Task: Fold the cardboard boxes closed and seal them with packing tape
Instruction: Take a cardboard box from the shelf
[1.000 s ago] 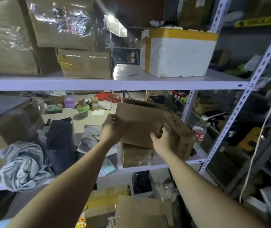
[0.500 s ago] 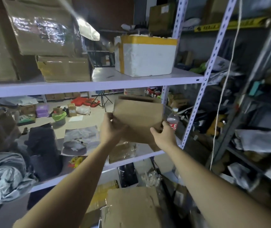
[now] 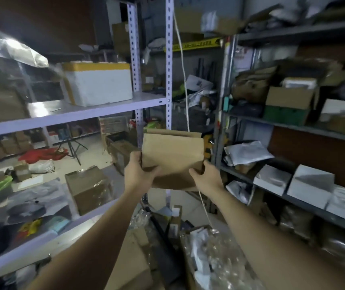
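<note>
While both arms reach forward, a cardboard box [image 3: 171, 158] hangs in the air between them, in the gap between a white rack [image 3: 73, 113] on the left and a grey rack [image 3: 293, 127] on the right, just in front of the white rack's perforated upright [image 3: 169, 59]. Its broad face is turned toward the camera and its long axis runs side to side, nearly level, with the right end a shade lower. The top edge points upward and away; the bottom leans toward the viewer and falls into shadow.

The left hand [image 3: 138, 174] grips the lower left corner: its fingers [image 3: 136, 159] curl round the left edge and pass behind the box, and the thumb lies pressed on the near face. The right hand [image 3: 208, 178] grips the lower right corner in the same way, fingers [image 3: 206, 166] wrapped round the right edge, thumb on the front (how the fingertips lie behind the box I cannot tell).

Plain brown and unmarked on the side that shows, the box has a second cardboard edge standing just behind its top rim, so the top looks unsealed; no tape is visible on it.

A pale cord [image 3: 185, 91] hangs down behind the box. A white foam box [image 3: 98, 86] with yellow tape sits on the white rack's upper shelf, well apart.
</note>
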